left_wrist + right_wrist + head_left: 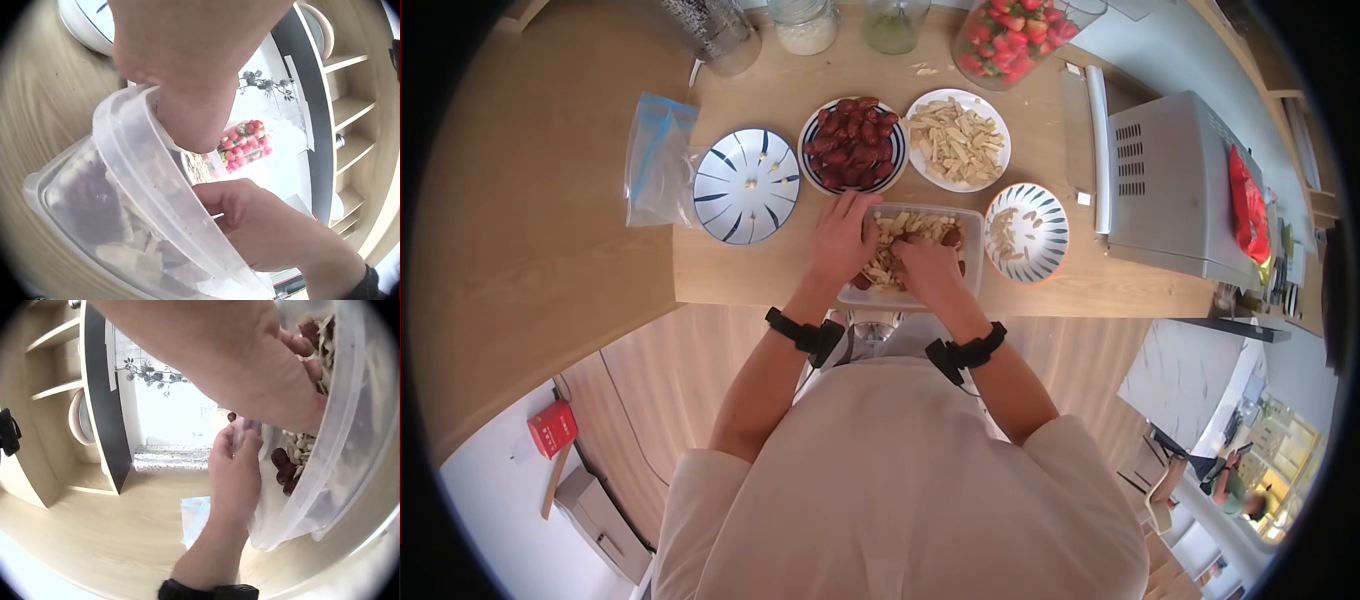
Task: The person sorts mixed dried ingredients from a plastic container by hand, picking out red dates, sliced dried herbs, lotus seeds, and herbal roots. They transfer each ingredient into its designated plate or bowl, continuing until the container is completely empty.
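A clear plastic container (977,240) near the table's front edge holds pale dried slices (920,222) and dark red dates (951,237). My left hand (842,240) grips its left wall, fingers bent over the rim (253,434). Inside the container, my right hand (932,268) has its fingertips down among the slices and dates; I cannot tell whether they pinch anything. Through the translucent wall (159,187), dates and slices show in the left wrist view. Just beyond stand a bowl of red dates (855,145) and a white plate (915,165) of pale slices.
To the right, a striped bowl (1050,255) holds a few slices. A blue-lined plate (725,215) with small pale bits and a zip bag (655,170) lie left. Glass jars (805,30) and a strawberry container (1010,45) line the back. A grey appliance (1170,190) stands right.
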The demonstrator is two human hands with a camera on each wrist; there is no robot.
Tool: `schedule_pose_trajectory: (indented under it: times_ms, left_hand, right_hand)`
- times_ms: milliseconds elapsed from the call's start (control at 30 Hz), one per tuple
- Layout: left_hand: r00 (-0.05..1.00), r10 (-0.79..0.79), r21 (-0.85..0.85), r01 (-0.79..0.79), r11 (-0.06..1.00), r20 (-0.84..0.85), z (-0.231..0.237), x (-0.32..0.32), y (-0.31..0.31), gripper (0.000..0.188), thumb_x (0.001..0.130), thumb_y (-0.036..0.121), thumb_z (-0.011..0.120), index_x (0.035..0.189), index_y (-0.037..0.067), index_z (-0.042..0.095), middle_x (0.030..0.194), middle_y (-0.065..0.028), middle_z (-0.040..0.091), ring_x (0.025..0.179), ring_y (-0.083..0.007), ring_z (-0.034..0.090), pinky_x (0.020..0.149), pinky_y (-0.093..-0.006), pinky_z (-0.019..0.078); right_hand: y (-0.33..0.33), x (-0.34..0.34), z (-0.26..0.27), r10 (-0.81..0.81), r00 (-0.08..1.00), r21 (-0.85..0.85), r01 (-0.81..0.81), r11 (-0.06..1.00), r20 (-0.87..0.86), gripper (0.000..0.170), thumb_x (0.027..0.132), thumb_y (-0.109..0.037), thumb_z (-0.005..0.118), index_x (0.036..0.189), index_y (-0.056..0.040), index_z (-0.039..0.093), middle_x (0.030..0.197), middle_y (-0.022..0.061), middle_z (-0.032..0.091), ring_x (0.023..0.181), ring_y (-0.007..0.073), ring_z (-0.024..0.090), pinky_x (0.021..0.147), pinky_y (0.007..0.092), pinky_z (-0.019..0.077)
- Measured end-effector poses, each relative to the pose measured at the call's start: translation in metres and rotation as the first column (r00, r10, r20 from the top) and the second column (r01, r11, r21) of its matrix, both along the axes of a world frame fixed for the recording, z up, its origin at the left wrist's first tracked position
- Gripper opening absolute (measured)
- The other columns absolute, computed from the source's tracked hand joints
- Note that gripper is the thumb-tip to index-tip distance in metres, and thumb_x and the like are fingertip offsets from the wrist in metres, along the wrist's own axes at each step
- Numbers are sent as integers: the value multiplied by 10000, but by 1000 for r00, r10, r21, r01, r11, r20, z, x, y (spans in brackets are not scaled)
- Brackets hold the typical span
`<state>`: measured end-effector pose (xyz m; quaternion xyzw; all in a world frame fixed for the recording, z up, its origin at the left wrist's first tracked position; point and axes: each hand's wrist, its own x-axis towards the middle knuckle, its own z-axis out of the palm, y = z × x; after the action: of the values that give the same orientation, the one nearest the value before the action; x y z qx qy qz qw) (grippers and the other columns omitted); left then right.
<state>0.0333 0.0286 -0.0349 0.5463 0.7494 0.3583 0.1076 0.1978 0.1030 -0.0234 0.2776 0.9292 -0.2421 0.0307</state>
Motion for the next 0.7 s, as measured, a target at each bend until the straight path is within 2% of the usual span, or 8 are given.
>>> schedule_pose_trajectory:
  times_ms: [200,267,367,500,567,600,667,700]
  left_hand:
    - [1000,6,7,-6,1000,-4,1,0,1,329,797,25,618,1119,92,599,1077,-108,609,1032,-358,563,871,-443,487]
    - [1000,6,7,-6,1000,-5,0,0,1,333,796,23,620,1121,92,599,1076,-109,608,1029,-359,563,868,-443,488]
    - [1000,-1,14,0,1000,22,-3,-1,1,341,793,16,623,1125,90,599,1074,-115,603,1025,-361,562,861,-445,489]
    - [999,-15,38,13,999,47,-3,-1,1,335,775,18,623,1103,84,596,1022,-124,587,984,-357,554,851,-457,482]
    - [998,-15,31,13,999,53,-2,-1,1,335,777,21,625,1104,86,597,1027,-123,590,987,-357,555,854,-455,483]
    - [998,-12,26,11,1000,56,-2,0,2,334,779,24,626,1105,87,597,1031,-121,593,990,-356,556,856,-453,483]
    - [999,-17,34,16,999,46,-2,0,2,333,780,26,627,1107,88,597,1038,-118,596,996,-355,558,859,-451,484]
    - [999,-20,41,19,999,31,-1,-1,1,333,782,27,628,1108,88,597,1045,-115,599,1001,-355,559,861,-450,484]
  right_hand:
    - [-1,-12,-15,28,984,17,-31,999,177,132,762,-142,704,884,-96,679,865,111,684,872,330,690,695,475,542]
    - [-1,-11,-16,11,989,25,-15,1000,146,73,773,-144,686,828,-97,685,824,120,681,865,328,690,690,474,542]
    - [-1,-7,-5,49,989,30,-54,998,139,111,781,-65,635,837,-105,722,818,119,693,825,327,710,673,445,561]
    - [-1,0,-8,25,994,1,-25,1000,105,112,780,-69,638,853,-106,714,810,121,692,825,315,708,673,441,559]
    - [-2,4,-12,-12,995,-17,10,1000,-96,108,789,-83,647,877,-110,704,811,121,691,827,307,707,671,439,558]
    - [-3,6,-13,-15,996,-20,13,1000,-93,108,789,-83,647,877,-110,704,811,121,691,827,307,707,671,439,558]
    - [-4,7,-17,27,996,-6,-28,1000,-83,231,770,-182,751,987,-149,681,824,98,692,804,313,696,677,445,551]
    - [-5,3,-13,25,996,-12,-27,1000,-83,231,770,-182,751,987,-149,681,824,98,692,804,313,696,677,445,551]
